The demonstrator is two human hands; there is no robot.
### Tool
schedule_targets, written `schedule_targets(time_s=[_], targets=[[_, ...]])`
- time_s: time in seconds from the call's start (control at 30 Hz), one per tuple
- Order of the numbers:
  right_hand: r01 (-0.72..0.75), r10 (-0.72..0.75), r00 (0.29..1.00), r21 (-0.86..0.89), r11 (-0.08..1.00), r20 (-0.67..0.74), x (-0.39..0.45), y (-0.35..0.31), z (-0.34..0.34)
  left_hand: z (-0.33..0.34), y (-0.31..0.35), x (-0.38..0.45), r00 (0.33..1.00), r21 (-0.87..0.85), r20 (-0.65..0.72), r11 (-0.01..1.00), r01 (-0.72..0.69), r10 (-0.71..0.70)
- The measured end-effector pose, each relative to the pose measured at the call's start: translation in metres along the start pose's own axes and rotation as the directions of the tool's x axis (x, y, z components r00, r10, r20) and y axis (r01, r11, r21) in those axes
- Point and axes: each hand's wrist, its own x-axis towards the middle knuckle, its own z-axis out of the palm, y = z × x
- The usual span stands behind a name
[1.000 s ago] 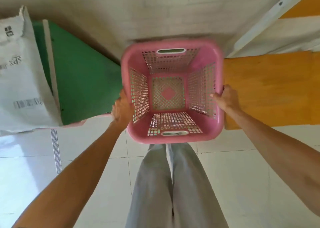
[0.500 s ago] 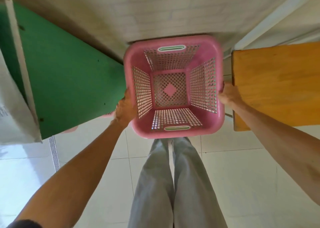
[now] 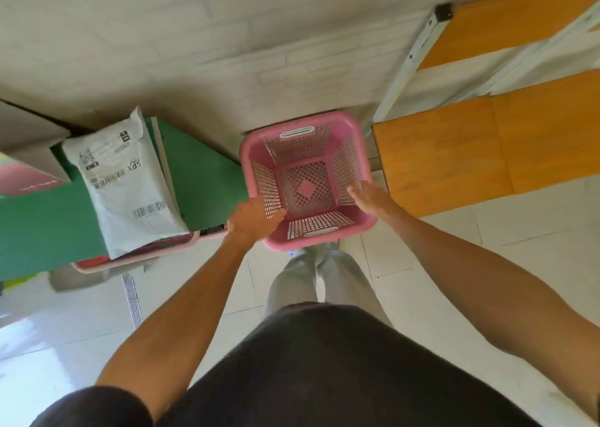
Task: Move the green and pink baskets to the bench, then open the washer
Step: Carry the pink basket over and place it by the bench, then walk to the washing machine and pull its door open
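The empty pink basket (image 3: 306,180), lattice-walled with white-trimmed handle slots, stands low by the brick wall, between a green surface (image 3: 201,180) and the orange wooden bench (image 3: 454,154). My left hand (image 3: 255,217) lies over its near-left rim corner with loose fingers pointing inward, not clamped on it. My right hand (image 3: 370,196) hovers flat and open above the basket's right wall, off the rim.
A grey shipping bag (image 3: 126,183) lies on the green surface, with a pink-rimmed object (image 3: 136,256) under its near edge. A white metal frame (image 3: 409,60) with orange boards rises at the right. White tiled floor (image 3: 454,280) and my legs (image 3: 321,277) are below.
The basket has gone down and away from me, from held at its sides to standing low by the wall. Both hands have come off its side walls. The view has pulled back.
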Motion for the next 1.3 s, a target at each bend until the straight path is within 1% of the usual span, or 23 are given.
schedule_targets(time_s=[0.07,0.13,0.2,0.27,0.37,0.43,0.5,0.57,0.67,0.77,0.87,0.97,1.03,1.13,1.3], targets=[[-0.009,0.01,1.0,0.032,0.999,-0.009,-0.033,0.001,0.007,-0.008,0.011,-0.022,0.998,0.127,-0.006,0.99,-0.054,0.055],[-0.025,0.028,0.999,0.113,0.993,-0.026,-0.058,0.018,0.017,-0.015,0.03,-0.042,0.991,0.248,0.011,0.96,-0.132,0.133],[-0.068,0.077,0.996,0.164,0.984,-0.047,-0.085,0.038,0.02,-0.023,0.054,-0.054,0.973,0.337,0.058,0.913,-0.229,0.223],[-0.144,0.17,0.982,0.243,0.959,-0.086,-0.112,0.064,0.013,-0.032,0.086,-0.059,0.949,0.4,0.124,0.86,-0.316,0.291],[-0.245,0.315,0.94,0.381,0.891,-0.132,-0.149,0.125,-0.009,-0.04,0.148,-0.054,0.9,0.492,0.224,0.754,-0.435,0.373],[-0.293,0.406,0.898,0.457,0.84,-0.171,-0.175,0.177,-0.024,-0.043,0.201,-0.053,0.868,0.547,0.253,0.676,-0.493,0.428],[-0.32,0.475,0.856,0.511,0.798,-0.205,-0.206,0.23,-0.039,-0.041,0.26,-0.059,0.824,0.572,0.274,0.605,-0.555,0.496],[-0.343,0.529,0.818,0.546,0.764,-0.225,-0.24,0.283,-0.05,-0.032,0.323,-0.075,0.789,0.566,0.3,0.566,-0.6,0.536],[-0.368,0.596,0.768,0.599,0.711,-0.235,-0.29,0.368,-0.059,-0.001,0.423,-0.101,0.741,0.608,0.291,0.48,-0.632,0.606],[-0.385,0.648,0.726,0.645,0.66,-0.23,-0.339,0.449,-0.068,0.045,0.521,-0.136,0.671,0.615,0.309,0.396,-0.682,0.674],[-0.402,0.694,0.671,0.66,0.635,-0.26,-0.384,0.518,-0.082,0.087,0.611,-0.184,0.573,0.619,0.339,0.282,-0.733,0.746],[-0.401,0.729,0.611,0.674,0.621,-0.308,-0.423,0.578,-0.106,0.115,0.691,-0.229,0.449,0.602,0.367,0.16,-0.782,0.815],[-0.406,0.751,0.568,0.679,0.612,-0.337,-0.445,0.615,-0.124,0.127,0.739,-0.245,0.398,0.613,0.373,0.1,-0.784,0.838],[-0.41,0.774,0.518,0.688,0.599,-0.364,-0.469,0.667,-0.152,0.135,0.802,-0.257,0.352,0.649,0.358,0.04,-0.759,0.865],[-0.425,0.807,0.47,0.709,0.563,-0.358,-0.483,0.746,-0.197,0.145,0.898,-0.255,0.318,0.686,0.362,-0.02,-0.727,0.876]])
